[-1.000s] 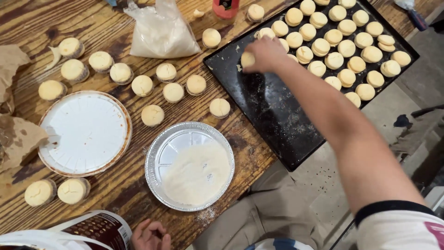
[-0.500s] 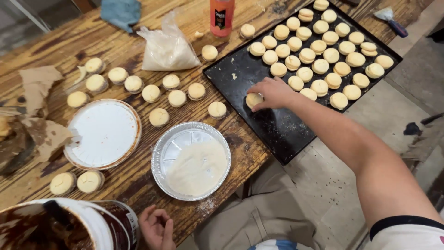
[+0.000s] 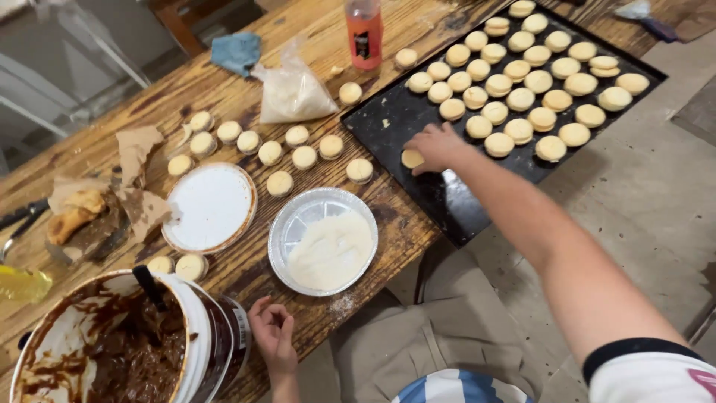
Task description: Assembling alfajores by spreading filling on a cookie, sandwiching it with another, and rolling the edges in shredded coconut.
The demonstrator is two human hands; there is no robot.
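Observation:
My right hand (image 3: 435,146) reaches over the black baking tray (image 3: 418,195) and grips a pale round sandwich cookie (image 3: 411,158) low against the tray's bare part. Several more such cookies (image 3: 522,75) fill the tray's far half in rows. My left hand (image 3: 272,335) rests open at the table's near edge, beside a large white tub of dark brown spread (image 3: 119,343) with a utensil standing in it. A foil pan of white powder (image 3: 324,240) sits between my hands.
Several loose cookies (image 3: 287,149) lie in a row on the wooden table (image 3: 246,269). A round white lid (image 3: 210,207), torn brown paper (image 3: 134,153), a clear bag of white powder (image 3: 292,91), an orange bottle (image 3: 364,31) and a blue cloth (image 3: 235,51) are also there.
My right hand has carried a cookie from the tray's far left corner toward me and lowered it onto the bare part. The view has tilted toward the tub and my left hand.

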